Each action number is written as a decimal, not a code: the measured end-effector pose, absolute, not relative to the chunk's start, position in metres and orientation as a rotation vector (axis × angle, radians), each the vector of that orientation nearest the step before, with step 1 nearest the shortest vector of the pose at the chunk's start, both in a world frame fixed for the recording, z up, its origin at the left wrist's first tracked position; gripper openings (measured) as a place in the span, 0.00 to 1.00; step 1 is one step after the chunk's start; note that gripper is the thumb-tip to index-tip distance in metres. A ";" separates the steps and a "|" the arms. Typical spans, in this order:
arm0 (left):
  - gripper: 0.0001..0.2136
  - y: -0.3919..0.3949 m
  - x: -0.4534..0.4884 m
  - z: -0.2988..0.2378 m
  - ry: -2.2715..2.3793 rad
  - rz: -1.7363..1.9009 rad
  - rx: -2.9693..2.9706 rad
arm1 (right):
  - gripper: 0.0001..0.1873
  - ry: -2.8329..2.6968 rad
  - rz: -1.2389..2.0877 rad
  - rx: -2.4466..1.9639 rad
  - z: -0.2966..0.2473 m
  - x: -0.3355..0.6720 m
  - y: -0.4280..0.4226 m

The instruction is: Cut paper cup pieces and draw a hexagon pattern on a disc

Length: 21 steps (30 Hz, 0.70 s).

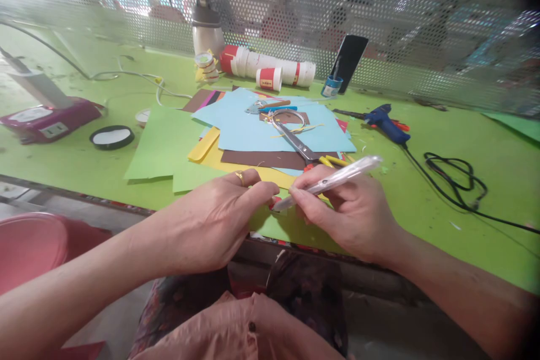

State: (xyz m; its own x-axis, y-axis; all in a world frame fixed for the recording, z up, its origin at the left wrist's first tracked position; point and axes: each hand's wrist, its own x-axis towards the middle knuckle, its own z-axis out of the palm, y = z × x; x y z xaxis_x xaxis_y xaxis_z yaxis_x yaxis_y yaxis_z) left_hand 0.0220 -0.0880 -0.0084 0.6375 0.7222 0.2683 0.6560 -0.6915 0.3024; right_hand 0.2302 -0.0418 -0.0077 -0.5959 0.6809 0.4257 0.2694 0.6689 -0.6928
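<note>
In the head view my right hand (pixel 356 211) is closed around a whitish, see-through pen (pixel 341 176), its tip slanting down to the left. That tip meets a small red piece (pixel 274 201), which my left hand (pixel 211 216) pinches at the thumb. Most of the red piece is hidden by my fingers, so its shape is unclear. Just beyond my hands lie scissors (pixel 297 142) with their blades pointing away, on a pile of light blue paper (pixel 248 134). Brown card (pixel 257 158) and yellow paper (pixel 236 166) stick out under it.
Green paper (pixel 156 140) and a round black lid (pixel 112 137) lie to the left, near a purple power strip (pixel 59 118). A blue glue gun (pixel 386 122) trails its black cord at right. Paper cups (pixel 274 64) and a phone (pixel 352 62) stand before a perforated metal screen (pixel 261 5).
</note>
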 end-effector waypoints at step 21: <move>0.15 -0.089 0.015 -0.020 1.119 0.591 2.663 | 0.08 -2.188 0.763 -0.741 -0.008 0.233 -0.043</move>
State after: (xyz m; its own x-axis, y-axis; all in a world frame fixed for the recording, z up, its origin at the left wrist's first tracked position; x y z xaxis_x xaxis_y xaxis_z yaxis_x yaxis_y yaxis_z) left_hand 0.0146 -0.0887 -0.0196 0.6349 0.7178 0.2858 0.6410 -0.6959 0.3240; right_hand 0.2328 -0.0427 -0.0084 -0.5960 0.6859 0.4176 0.2777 0.6640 -0.6942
